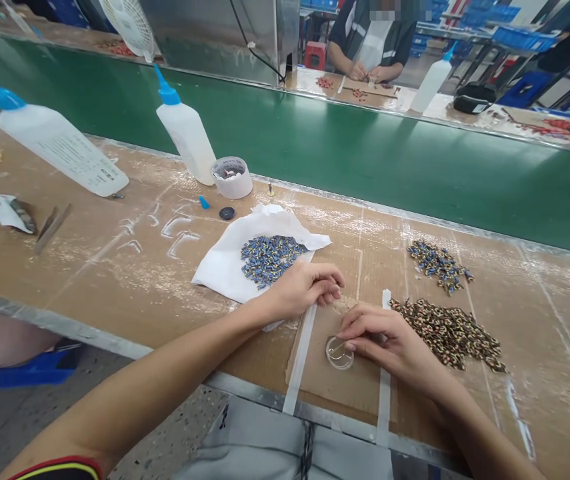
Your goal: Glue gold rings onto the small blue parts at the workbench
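My right hand point(382, 337) is pinched over a small round clear dish point(339, 353) with a thin line visible inside it. Whatever those fingertips hold is too small to make out. My left hand point(309, 290) is closed, thumb against curled fingers, just above and left of the dish; its contents, if any, are hidden. Beneath and behind that hand lies a white sheet point(219, 263) bearing a heap of small blue-and-gold parts point(269, 257). Beside my right hand spreads a larger pile of brown-and-gold parts point(452, 333), with a smaller blue-and-gold pile point(437, 263) behind it.
Two white bottles with blue nozzles, one point(62, 147) leaning left and one point(187, 140), stand near a tape roll point(235, 179). A black cap point(227, 213) and tweezers point(52, 227) lie leftward. Beyond the green belt point(285, 140), a co-worker point(372, 50) handles small red parts.
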A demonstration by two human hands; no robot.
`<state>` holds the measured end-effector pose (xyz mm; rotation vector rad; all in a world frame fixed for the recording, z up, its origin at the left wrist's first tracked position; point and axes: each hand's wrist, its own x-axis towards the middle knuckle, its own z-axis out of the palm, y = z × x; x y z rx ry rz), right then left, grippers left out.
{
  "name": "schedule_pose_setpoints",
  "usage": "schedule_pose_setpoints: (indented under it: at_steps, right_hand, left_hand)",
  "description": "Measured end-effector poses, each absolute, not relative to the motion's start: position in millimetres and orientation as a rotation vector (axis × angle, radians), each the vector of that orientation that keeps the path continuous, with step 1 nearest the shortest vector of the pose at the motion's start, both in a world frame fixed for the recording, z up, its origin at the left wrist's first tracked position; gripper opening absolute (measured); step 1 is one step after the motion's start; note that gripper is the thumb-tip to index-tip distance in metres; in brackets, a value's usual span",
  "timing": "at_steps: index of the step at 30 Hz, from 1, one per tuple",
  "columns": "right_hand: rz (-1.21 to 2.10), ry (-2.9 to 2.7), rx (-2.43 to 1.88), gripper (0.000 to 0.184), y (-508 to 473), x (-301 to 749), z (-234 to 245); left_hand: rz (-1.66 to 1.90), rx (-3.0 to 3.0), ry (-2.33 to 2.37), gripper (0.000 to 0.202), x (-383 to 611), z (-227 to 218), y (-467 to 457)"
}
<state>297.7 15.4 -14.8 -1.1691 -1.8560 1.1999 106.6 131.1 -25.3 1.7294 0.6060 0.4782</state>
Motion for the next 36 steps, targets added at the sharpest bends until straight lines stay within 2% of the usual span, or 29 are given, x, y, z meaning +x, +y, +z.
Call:
schedule_pose_setpoints:
  at_steps: [5, 14, 19, 26, 31, 36]
  right_hand:
    - [1.060, -1.954, -1.143, 0.011, 11, 294, -11]
    - [0.537, -2.198, -1.172, 0.025, 10, 291, -12]
    - [0.699, -2.194, -1.188, 0.021, 9, 294, -9]
    - [1.027, -1.720, -1.175, 0.011, 10, 302, -7]
    - [0.833, -1.393, -1.403, 0.007, 7, 310, -11]
    - [0.651, -1.376, -1.527, 0.010, 7, 307, -20]
  left_hand:
    - [0.410, 1.776, 0.583, 0.007, 107, -26, 131]
    - [0.389, 1.810, 0.593, 0.006, 109, -25, 131]
    - [0.372, 1.810, 0.533, 0.007, 113, -21, 128]
    - [0.310, 1.762, 0.551, 0.009, 114, -28, 126]
    - [0.281, 1.685, 0.546, 0.012, 116, -29, 119]
    - [0.270, 1.758, 0.542, 0.008, 117, -25, 117]
